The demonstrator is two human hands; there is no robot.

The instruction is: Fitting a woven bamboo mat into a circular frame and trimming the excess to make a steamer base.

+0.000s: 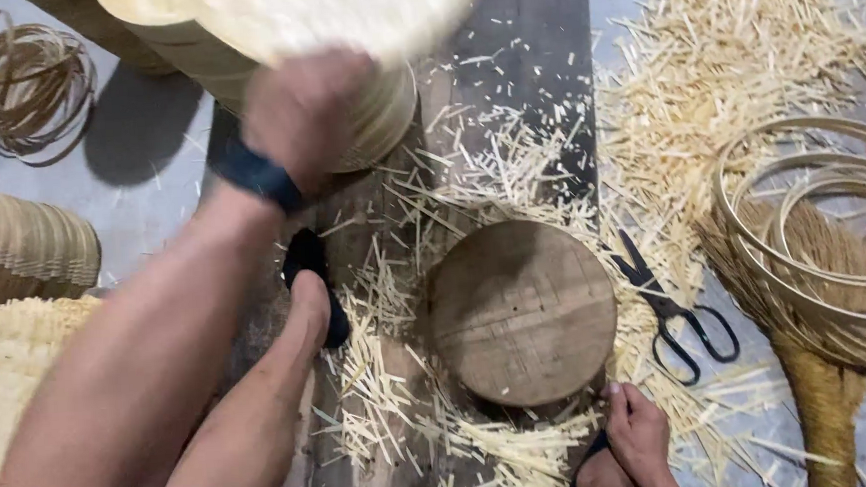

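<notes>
Left hand [307, 109] blurred (motion) against woven disc [339, 14], fingers hidden

Round wooden block [522, 311] centre on plank [532, 57]; scissors [672, 309] right; hoops [819, 240] further right.

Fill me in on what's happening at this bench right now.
A person is working with woven straw pieces over a dark wooden board littered with pale trimmings. The left hand, with a dark band at the wrist, presses on a stack of round woven discs at the top; a blurred pale disc sits above it. The right hand rests near a round wooden block. Black scissors lie unused beside the block, with thin hoops to the right.
</notes>
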